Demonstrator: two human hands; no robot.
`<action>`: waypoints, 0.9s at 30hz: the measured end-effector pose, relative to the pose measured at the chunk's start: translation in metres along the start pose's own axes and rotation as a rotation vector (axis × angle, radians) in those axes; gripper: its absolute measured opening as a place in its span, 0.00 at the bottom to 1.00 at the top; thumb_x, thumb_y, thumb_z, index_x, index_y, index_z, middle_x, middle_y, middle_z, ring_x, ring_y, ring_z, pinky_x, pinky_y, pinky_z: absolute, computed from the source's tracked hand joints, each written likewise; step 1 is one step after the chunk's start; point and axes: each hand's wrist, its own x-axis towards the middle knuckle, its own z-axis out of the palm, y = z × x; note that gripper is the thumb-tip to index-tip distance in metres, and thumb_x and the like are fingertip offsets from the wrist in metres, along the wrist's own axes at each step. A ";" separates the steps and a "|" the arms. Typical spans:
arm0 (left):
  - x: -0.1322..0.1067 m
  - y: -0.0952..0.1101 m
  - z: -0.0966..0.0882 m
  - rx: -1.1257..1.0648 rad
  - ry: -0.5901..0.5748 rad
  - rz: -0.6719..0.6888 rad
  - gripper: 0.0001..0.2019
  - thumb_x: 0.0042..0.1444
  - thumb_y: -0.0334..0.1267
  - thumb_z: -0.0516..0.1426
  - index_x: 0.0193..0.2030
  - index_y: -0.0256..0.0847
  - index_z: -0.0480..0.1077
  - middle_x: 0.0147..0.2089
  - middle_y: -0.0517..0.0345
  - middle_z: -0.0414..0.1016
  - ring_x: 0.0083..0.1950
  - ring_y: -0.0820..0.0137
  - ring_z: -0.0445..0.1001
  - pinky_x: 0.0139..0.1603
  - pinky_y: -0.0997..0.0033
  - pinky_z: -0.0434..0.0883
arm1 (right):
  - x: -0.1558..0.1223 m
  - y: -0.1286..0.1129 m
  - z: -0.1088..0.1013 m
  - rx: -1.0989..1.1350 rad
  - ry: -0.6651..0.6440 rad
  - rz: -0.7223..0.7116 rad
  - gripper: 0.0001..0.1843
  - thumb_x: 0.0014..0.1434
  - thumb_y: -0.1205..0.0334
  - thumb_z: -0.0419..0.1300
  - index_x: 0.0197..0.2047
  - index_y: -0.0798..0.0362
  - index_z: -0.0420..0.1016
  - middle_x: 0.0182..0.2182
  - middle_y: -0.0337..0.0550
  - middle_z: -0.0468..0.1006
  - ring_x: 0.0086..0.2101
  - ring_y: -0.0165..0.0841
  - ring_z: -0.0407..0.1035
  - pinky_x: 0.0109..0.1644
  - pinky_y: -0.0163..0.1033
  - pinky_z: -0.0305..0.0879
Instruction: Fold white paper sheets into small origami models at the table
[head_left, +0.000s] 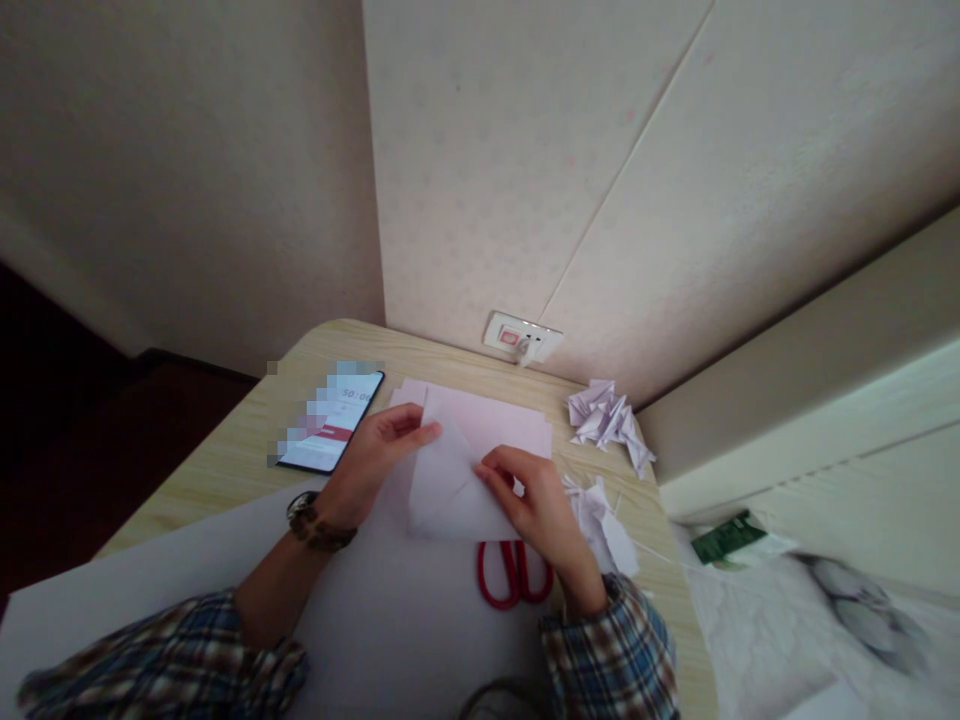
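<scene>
A pale pink sheet of paper point(450, 480), partly folded into a pointed shape, lies on the wooden table point(225, 450). My left hand point(375, 455) rests on its left edge, thumb and fingers pinching the paper's upper corner. My right hand point(536, 505) presses fingertips down on the fold near the middle, fingers curled on the paper. Red-handled scissors point(514, 575) lie just under my right hand. A watch sits on my left wrist.
A phone point(330, 420) with a lit screen lies at the table's left. A stack of pink sheets point(510, 420) lies behind the fold. Folded paper figures point(607, 415) and scraps point(600, 515) sit to the right. A wall socket point(521, 338) is behind. A large white sheet point(187, 570) covers the near table.
</scene>
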 end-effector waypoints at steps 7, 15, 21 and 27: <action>0.001 -0.002 0.000 0.036 0.053 0.052 0.11 0.42 0.42 0.66 0.29 0.38 0.73 0.31 0.60 0.77 0.35 0.68 0.74 0.39 0.72 0.68 | -0.001 0.005 0.002 -0.051 0.005 -0.024 0.15 0.65 0.60 0.51 0.27 0.52 0.68 0.24 0.37 0.70 0.26 0.29 0.63 0.32 0.33 0.58; 0.003 0.001 -0.002 0.112 0.167 0.118 0.13 0.41 0.43 0.67 0.31 0.38 0.76 0.34 0.56 0.80 0.41 0.64 0.75 0.44 0.70 0.70 | -0.001 0.004 0.004 -0.052 0.091 -0.037 0.14 0.64 0.60 0.53 0.27 0.52 0.69 0.25 0.38 0.72 0.27 0.29 0.65 0.32 0.33 0.59; 0.003 0.002 -0.003 0.146 0.167 0.131 0.13 0.40 0.45 0.67 0.30 0.39 0.77 0.35 0.54 0.80 0.41 0.61 0.76 0.43 0.68 0.71 | -0.001 0.005 0.004 -0.039 0.113 -0.024 0.12 0.63 0.61 0.54 0.28 0.52 0.71 0.25 0.38 0.73 0.27 0.30 0.66 0.32 0.33 0.60; -0.002 0.007 -0.002 0.155 0.143 0.151 0.10 0.42 0.43 0.66 0.28 0.39 0.75 0.35 0.55 0.80 0.40 0.62 0.76 0.43 0.69 0.70 | -0.001 0.006 0.004 -0.072 0.188 -0.117 0.10 0.64 0.62 0.54 0.33 0.51 0.74 0.29 0.41 0.75 0.32 0.32 0.67 0.36 0.36 0.63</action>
